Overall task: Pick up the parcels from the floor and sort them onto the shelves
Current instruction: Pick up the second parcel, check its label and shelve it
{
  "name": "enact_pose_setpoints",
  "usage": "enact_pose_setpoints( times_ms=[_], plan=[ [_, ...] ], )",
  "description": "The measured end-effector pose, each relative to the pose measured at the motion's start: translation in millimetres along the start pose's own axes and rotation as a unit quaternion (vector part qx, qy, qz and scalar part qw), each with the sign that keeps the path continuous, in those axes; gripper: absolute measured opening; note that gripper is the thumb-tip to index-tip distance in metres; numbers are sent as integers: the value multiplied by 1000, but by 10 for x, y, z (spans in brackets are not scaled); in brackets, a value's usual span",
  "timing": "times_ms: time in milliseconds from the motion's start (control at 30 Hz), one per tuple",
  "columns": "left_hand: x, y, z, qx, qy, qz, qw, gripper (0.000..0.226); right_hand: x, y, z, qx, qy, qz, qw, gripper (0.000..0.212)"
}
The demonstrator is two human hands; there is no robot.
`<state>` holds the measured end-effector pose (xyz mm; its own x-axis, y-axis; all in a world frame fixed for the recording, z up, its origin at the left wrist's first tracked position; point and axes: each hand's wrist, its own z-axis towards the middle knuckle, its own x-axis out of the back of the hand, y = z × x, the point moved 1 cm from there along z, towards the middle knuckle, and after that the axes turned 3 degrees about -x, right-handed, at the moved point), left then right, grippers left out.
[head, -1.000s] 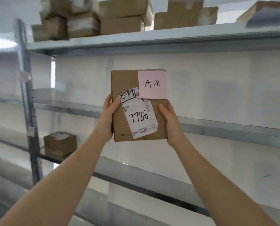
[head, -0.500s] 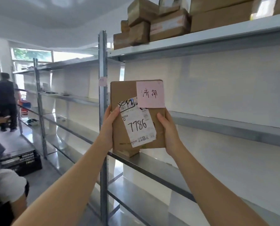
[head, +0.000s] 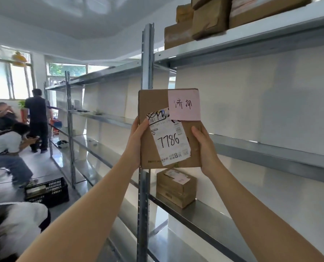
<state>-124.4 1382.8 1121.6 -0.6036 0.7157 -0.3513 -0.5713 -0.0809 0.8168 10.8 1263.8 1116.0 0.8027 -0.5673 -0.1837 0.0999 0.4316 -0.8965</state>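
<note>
Brown cardboard is presented face-on: the parcel (head: 153, 129) is held upright at arm's length, in front of the steel upright (head: 147, 59) of the shelves (head: 270, 148), so that its labels can be read; it is judged that this pose serves reading rather than placing, since the destination must be known before a shelf is chosen; the pink note (head: 184, 104) with handwritten characters is stuck at the upper right corner, and the white label (head: 169, 142) marked 7786 is set askew below it; the left hand (head: 136, 146) is clamped on the left edge, thumb laid over the front, and the right hand (head: 204, 148) is clamped on the right edge likewise, the remaining fingers being hidden behind; the faces are thus left uncovered; a box (head: 176, 188) is seen resting on a lower shelf directly beneath, and more boxes (head: 210, 17) are stacked on the top shelf; a black crate (head: 47, 191) stands on the floor to the left.
</note>
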Motion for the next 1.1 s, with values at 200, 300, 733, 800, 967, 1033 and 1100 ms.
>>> enact_pose_setpoints(
  times_ms=[200,300,733,800,967,1033,1100],
  plan=[
    [60,-299,1123,18,17,-18,1000,57,72,56,1193,-2,-27,-39,999,42],
    [63,-475,1594,53,36,-40,997,66,150,83,1688,-50,-33,-66,996,32],
    [-268,-1221,3012,-102,96,293,946,61,589,19,3506,-265,-4,-358,895,32],
    [-205,-1302,3144,-133,25,397,908,49,636,152,3680,-274,-16,-416,867,37],
    [44,-1309,3255,-212,-191,460,841,45,685,458,3856,-193,13,-570,798,43],
    [77,-1339,3301,-265,-221,445,826,62,685,462,3870,-164,15,-572,804,36],
    [98,-1402,3362,-286,-265,443,808,74,697,436,3865,-134,21,-589,797,30]
  ],
)
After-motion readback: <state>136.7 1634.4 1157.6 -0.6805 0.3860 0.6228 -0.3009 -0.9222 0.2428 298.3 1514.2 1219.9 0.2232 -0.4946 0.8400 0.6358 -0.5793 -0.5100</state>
